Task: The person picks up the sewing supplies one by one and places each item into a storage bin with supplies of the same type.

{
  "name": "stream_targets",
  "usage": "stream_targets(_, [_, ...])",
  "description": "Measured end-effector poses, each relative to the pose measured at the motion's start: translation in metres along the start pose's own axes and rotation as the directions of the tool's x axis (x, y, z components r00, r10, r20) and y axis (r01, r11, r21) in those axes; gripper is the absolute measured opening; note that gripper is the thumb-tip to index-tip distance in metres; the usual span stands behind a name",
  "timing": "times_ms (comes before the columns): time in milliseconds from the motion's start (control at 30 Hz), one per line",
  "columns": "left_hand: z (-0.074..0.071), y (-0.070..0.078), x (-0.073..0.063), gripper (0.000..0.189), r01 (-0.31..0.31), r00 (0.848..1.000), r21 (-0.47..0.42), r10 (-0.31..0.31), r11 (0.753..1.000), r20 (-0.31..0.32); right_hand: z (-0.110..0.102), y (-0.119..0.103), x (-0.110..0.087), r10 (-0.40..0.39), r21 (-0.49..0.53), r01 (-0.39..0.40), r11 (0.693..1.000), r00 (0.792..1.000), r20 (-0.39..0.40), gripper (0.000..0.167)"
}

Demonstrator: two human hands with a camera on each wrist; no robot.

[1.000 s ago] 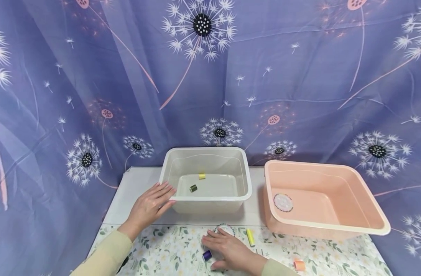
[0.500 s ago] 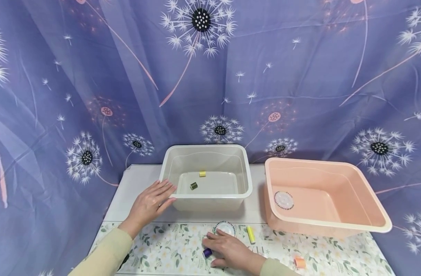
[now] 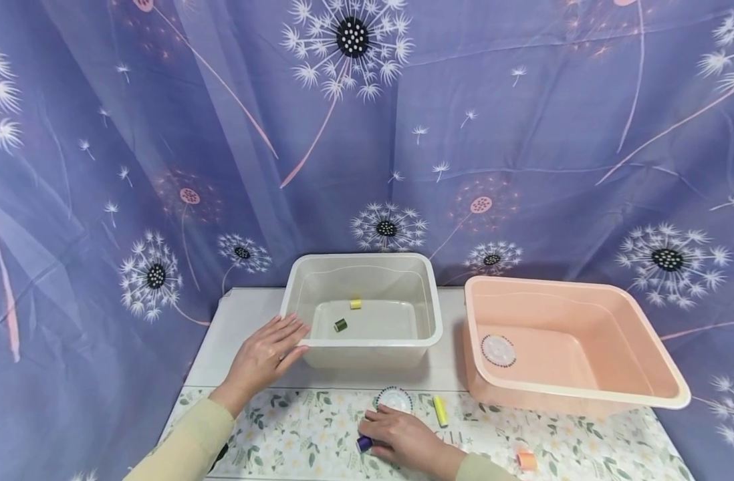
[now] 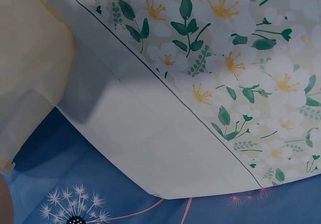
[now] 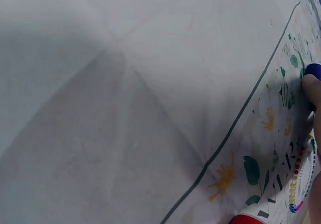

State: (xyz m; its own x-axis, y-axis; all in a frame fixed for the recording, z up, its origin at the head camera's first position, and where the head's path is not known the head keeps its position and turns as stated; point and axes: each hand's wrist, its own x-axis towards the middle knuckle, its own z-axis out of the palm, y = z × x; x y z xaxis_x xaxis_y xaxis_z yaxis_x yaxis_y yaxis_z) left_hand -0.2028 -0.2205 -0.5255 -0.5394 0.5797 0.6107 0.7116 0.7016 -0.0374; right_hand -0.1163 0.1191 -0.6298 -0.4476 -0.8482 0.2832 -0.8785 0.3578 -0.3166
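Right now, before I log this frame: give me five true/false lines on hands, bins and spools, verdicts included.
1. The left hand touches the gray bin. True.
2. The gray bin holds three spools. False: it holds two, a yellow spool and a dark green spool.
3. A round pin disc lies inside the peach bin. True.
4. The right hand is at the purple spool. True.
5. The purple spool lies inside the peach bin. False: it is at the floral tabletop.

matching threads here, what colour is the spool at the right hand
Dark purple; the thread spool shows best in the head view.
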Motion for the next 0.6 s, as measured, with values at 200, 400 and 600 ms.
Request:
stream_targets(200, [0.001, 0.002, 0.001, 0.074, 0.000, 1.000, -0.008, 0.000, 1.000, -0.006, 0.003, 0.000, 0.000, -0.014, 0.007, 0.014, 1.000, 0.999, -0.045, 0.042])
stream_targets(400, [0.001, 0.002, 0.001, 0.074, 0.001, 1.000, -0.010, -0.001, 1.000, -0.013, 0.003, 0.001, 0.000, 0.000, -0.015, -0.001, 1.000, 0.999, -0.052, 0.041])
stream_targets(600, [0.000, 0.003, 0.001, 0.071, -0.004, 1.000, -0.005, 0.004, 1.000, -0.017, -0.008, -0.003, 0.004, -0.013, -0.031, 0.011, 0.999, 0.997, -0.077, 0.036])
